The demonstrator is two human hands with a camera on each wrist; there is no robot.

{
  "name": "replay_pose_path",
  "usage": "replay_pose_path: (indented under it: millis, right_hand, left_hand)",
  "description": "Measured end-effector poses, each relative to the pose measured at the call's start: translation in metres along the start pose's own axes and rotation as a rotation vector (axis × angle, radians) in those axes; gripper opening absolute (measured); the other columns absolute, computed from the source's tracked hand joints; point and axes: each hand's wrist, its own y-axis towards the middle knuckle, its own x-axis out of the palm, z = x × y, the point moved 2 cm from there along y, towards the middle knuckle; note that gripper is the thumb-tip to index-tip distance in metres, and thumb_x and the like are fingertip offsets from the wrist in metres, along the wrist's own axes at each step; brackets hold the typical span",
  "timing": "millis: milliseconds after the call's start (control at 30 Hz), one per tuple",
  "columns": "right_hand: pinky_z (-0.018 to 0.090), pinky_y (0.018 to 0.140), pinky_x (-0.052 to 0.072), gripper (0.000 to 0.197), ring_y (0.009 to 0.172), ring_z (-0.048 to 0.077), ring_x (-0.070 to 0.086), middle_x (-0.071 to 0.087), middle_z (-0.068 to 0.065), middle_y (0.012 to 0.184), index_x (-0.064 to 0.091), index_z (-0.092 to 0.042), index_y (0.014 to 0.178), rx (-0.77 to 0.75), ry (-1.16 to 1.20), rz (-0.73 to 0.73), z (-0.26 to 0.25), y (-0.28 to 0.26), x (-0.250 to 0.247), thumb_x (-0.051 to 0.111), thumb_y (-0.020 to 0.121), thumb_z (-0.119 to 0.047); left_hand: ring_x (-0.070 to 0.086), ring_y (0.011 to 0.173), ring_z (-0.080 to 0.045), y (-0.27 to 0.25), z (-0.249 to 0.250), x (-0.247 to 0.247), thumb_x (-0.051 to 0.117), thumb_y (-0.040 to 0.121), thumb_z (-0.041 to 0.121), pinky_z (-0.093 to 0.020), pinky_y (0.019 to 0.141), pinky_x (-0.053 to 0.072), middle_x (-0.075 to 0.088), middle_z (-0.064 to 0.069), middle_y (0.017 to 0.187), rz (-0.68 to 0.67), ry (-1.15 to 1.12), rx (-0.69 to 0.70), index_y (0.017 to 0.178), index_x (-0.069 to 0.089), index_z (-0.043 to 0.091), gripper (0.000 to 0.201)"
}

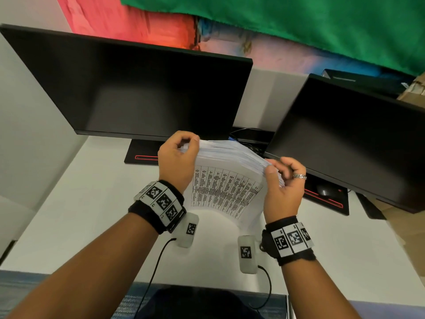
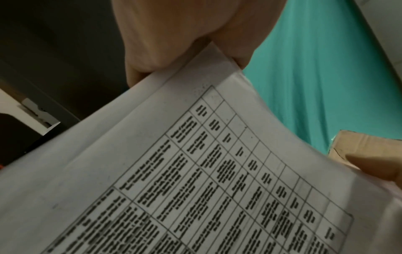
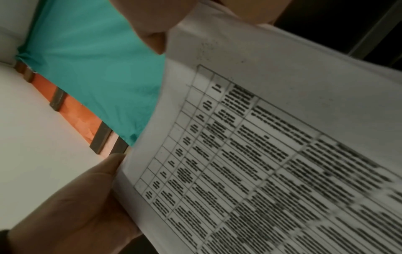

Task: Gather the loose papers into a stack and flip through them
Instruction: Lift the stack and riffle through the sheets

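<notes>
I hold a stack of white papers (image 1: 226,189) above the desk with both hands; its front sheet carries a printed table. The top edges are bent and fanned apart. My left hand (image 1: 186,147) grips the stack's upper left corner, fingers curled over the edge. My right hand (image 1: 275,169), with a ring on one finger, pinches the upper right corner, thumb on the front sheet. The left wrist view shows the papers (image 2: 195,171) under my left hand (image 2: 185,56). In the right wrist view the papers (image 3: 272,146) fill the frame and my right hand (image 3: 156,34) is at the top.
Two dark monitors (image 1: 142,88) (image 1: 349,139) stand behind the papers on a white desk (image 1: 80,215), on black bases with red stripes. A mouse (image 1: 324,190) lies under the right monitor. Green cloth (image 1: 299,21) hangs behind. Cardboard (image 1: 414,93) sits at the far right.
</notes>
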Motion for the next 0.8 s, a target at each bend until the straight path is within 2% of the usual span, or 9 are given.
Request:
replay_pose_path:
  millis: [133, 200, 267, 333, 367, 467, 533, 700, 800]
  right_hand:
    - [0.025, 0.075, 0.060, 0.055, 0.090, 0.003, 0.069, 0.065, -0.010, 0.101, 0.052, -0.022, 0.118, 0.124, 0.004, -0.088, 0.012, -0.008, -0.005, 0.082, 0.075, -0.005]
    - [0.017, 0.069, 0.057, 0.046, 0.087, -0.006, 0.067, 0.064, -0.012, 0.100, 0.058, -0.020, 0.112, 0.161, -0.005, -0.107, 0.015, -0.008, -0.007, 0.082, 0.075, -0.006]
    - [0.014, 0.068, 0.056, 0.032, 0.083, -0.006, 0.069, 0.071, -0.010, 0.089, 0.064, -0.024, 0.099, 0.186, 0.013, -0.126, 0.016, -0.005, -0.008, 0.080, 0.078, -0.006]
    - [0.014, 0.069, 0.056, 0.026, 0.081, -0.002, 0.072, 0.076, -0.013, 0.082, 0.068, -0.024, 0.091, 0.206, 0.016, -0.148, 0.018, 0.000, -0.011, 0.080, 0.077, -0.006]
    - [0.016, 0.069, 0.058, 0.025, 0.080, 0.000, 0.072, 0.076, -0.016, 0.081, 0.068, -0.024, 0.089, 0.213, 0.006, -0.156, 0.019, 0.002, -0.012, 0.081, 0.076, -0.007]
    - [0.026, 0.073, 0.061, 0.024, 0.082, 0.007, 0.073, 0.076, -0.007, 0.083, 0.070, -0.024, 0.088, 0.224, -0.031, -0.187, 0.019, 0.010, -0.011, 0.084, 0.073, -0.013]
    - [0.032, 0.074, 0.061, 0.021, 0.082, 0.011, 0.073, 0.074, -0.001, 0.084, 0.069, -0.023, 0.086, 0.191, -0.025, -0.172, 0.013, 0.014, -0.009, 0.083, 0.075, -0.011]
    - [0.024, 0.069, 0.058, 0.042, 0.086, 0.005, 0.070, 0.069, -0.005, 0.096, 0.063, -0.029, 0.095, 0.133, 0.027, -0.136, 0.009, 0.007, -0.013, 0.087, 0.067, -0.009]
    - [0.027, 0.069, 0.060, 0.054, 0.095, 0.011, 0.070, 0.065, -0.001, 0.109, 0.061, -0.036, 0.102, 0.170, 0.005, -0.133, 0.016, -0.002, -0.013, 0.090, 0.063, -0.011]
  left_hand:
    - [0.054, 0.074, 0.003, 0.000, -0.003, -0.001, 0.055, 0.094, 0.013, -0.016, 0.073, 0.046, 0.062, 0.007, 0.082, 0.053, 0.000, -0.100, 0.086, 0.061, 0.016, 0.010]
    - [0.059, 0.082, -0.009, -0.001, -0.003, -0.004, 0.055, 0.092, 0.022, -0.025, 0.077, 0.048, 0.065, -0.006, 0.093, -0.006, -0.140, -0.125, 0.093, 0.056, 0.022, 0.001]
    - [0.061, 0.098, -0.018, -0.003, -0.010, -0.013, 0.064, 0.082, 0.031, -0.028, 0.087, 0.051, 0.062, -0.015, 0.111, -0.188, -0.283, -0.087, 0.110, 0.047, 0.026, 0.034]
    - [0.061, 0.109, -0.011, -0.008, -0.025, -0.022, 0.083, 0.067, 0.031, -0.024, 0.091, 0.053, 0.059, -0.006, 0.121, -0.400, -0.247, -0.094, 0.127, 0.037, 0.026, 0.076]
    - [0.062, 0.108, -0.006, -0.009, -0.031, -0.026, 0.087, 0.063, 0.027, -0.023, 0.090, 0.055, 0.060, 0.001, 0.120, -0.458, -0.180, -0.129, 0.130, 0.039, 0.025, 0.083]
    - [0.068, 0.091, 0.001, -0.006, -0.040, -0.026, 0.083, 0.072, 0.020, -0.031, 0.083, 0.058, 0.069, 0.011, 0.101, -0.472, 0.105, -0.092, 0.110, 0.065, 0.019, 0.043]
    - [0.070, 0.091, -0.003, -0.003, -0.036, -0.022, 0.081, 0.076, 0.017, -0.032, 0.085, 0.058, 0.073, 0.008, 0.098, -0.431, 0.053, -0.071, 0.104, 0.071, 0.018, 0.030]
    - [0.071, 0.101, -0.019, -0.014, -0.032, -0.016, 0.081, 0.069, 0.001, -0.030, 0.080, 0.060, 0.068, -0.003, 0.107, -0.516, -0.268, -0.222, 0.114, 0.054, 0.011, 0.053]
    - [0.070, 0.097, -0.013, -0.022, -0.039, -0.014, 0.082, 0.068, 0.006, -0.027, 0.078, 0.058, 0.059, 0.002, 0.108, -0.499, -0.306, -0.288, 0.119, 0.038, 0.013, 0.067]
